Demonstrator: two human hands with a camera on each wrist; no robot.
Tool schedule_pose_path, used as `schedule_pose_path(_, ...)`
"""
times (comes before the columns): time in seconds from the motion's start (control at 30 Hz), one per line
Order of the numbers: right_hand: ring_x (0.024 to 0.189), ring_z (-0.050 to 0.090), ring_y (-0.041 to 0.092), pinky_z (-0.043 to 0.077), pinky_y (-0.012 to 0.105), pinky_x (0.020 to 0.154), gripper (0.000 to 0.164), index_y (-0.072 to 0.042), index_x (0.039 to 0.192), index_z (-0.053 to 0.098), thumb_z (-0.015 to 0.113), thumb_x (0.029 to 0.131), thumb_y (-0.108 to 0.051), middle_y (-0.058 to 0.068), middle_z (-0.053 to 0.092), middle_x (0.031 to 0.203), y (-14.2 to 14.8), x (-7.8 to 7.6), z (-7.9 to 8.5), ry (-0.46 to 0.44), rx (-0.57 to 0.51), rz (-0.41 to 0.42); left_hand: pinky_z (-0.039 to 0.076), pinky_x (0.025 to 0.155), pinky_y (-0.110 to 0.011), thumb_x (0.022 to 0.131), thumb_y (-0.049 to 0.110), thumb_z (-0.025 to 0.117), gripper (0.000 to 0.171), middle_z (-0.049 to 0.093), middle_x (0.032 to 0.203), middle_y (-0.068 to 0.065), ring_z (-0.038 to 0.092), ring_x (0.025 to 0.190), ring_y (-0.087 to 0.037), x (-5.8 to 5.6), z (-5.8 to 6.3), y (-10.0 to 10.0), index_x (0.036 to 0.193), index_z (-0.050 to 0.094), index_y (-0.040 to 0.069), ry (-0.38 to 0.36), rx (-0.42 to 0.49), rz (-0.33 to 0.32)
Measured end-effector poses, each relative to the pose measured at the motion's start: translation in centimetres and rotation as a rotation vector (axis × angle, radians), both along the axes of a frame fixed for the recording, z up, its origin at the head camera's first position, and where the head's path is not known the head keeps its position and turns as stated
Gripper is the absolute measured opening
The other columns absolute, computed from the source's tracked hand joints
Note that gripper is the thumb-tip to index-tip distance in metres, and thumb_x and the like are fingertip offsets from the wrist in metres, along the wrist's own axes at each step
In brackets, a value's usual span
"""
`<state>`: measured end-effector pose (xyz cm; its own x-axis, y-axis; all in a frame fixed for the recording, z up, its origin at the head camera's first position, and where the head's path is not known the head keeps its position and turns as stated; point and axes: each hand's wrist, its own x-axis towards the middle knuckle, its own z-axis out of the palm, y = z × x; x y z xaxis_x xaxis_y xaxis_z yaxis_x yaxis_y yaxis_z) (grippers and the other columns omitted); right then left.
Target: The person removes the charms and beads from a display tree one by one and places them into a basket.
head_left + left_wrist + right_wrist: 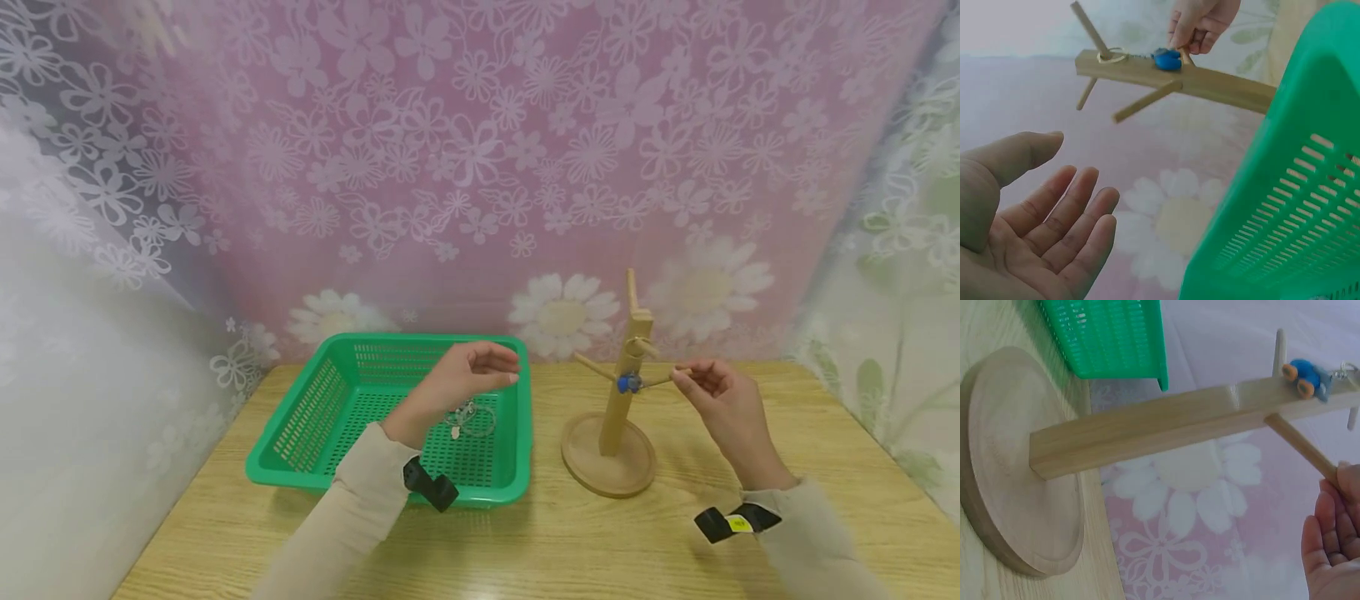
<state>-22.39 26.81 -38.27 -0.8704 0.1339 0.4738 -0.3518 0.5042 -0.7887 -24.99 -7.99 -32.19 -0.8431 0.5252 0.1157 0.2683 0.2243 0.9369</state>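
A wooden peg stand [617, 412] with a round base stands on the table. From one of its upper pegs a key ring with a small blue figure [1304, 376] hangs against the post. My right hand [723, 404] pinches the outer end of a lower side peg [1304, 447] between thumb and fingers. My left hand [468, 375] is held above the green basket [258, 467], palm toward the stand, fingers relaxed and apart from the thumb, with nothing in it [1054, 231]. Under it, clear and silvery trinkets [476, 421] lie on the basket's slotted floor.
The basket takes up the left of the wood-grain table [570, 550], with the stand to its right. Behind them hangs a pink floral curtain [480, 167], and pale patterned cloth closes off both sides. Black straps [431, 483] circle both wrists.
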Motion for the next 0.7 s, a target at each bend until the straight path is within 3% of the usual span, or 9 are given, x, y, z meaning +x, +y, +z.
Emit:
schedule_pose_path(0.03,0.073,0.058,0.000,0.048,0.013,0.061,0.023,-0.002,0.099,0.063,0.063,0.092,-0.024,-0.015,0.063,0.086,-0.2,0.0,0.0,-0.002,0.004,-0.013,0.050,0.089,-0.034,0.091,0.014,0.064,0.033,0.061,0.120,-0.015,0.061,0.103,-0.020,0.2,0.0,0.2,0.123,0.058,0.004,0.012,0.005,0.001)
schedule_pose_path(0.13,0.072,0.058,-0.001,0.047,0.012,0.061,0.022,-0.002,0.098,0.063,0.065,0.091,-0.023,-0.017,0.062,0.083,-0.6,0.2,0.0,-0.005,-0.010,-0.039,0.049,0.092,-0.039,0.091,0.013,0.063,0.034,0.061,0.120,-0.014,0.060,0.105,-0.021,0.6,-0.1,0.7,0.124,0.058,0.005,0.007,0.022,0.007)
schedule_pose_path(0.37,0.071,0.059,-0.002,0.047,0.011,0.061,0.014,-0.001,0.093,0.063,0.067,0.089,-0.013,-0.020,0.061,0.081,-1.1,0.5,-0.3,0.017,-0.067,-0.042,0.050,0.087,-0.031,0.089,0.011,0.066,0.033,0.064,0.114,-0.009,0.061,0.101,-0.018,0.9,-0.4,3.0,0.121,0.061,0.007,-0.018,0.091,0.028)
schedule_pose_path(0.7,0.068,0.058,0.004,0.047,0.015,0.058,0.015,0.002,0.091,0.061,0.067,0.089,-0.011,-0.017,0.062,0.082,-1.6,0.7,-0.6,0.046,-0.086,-0.031,0.051,0.082,-0.027,0.088,0.013,0.068,0.031,0.064,0.114,-0.005,0.062,0.098,-0.014,1.6,-0.8,6.1,0.118,0.063,0.011,0.004,0.081,0.055)
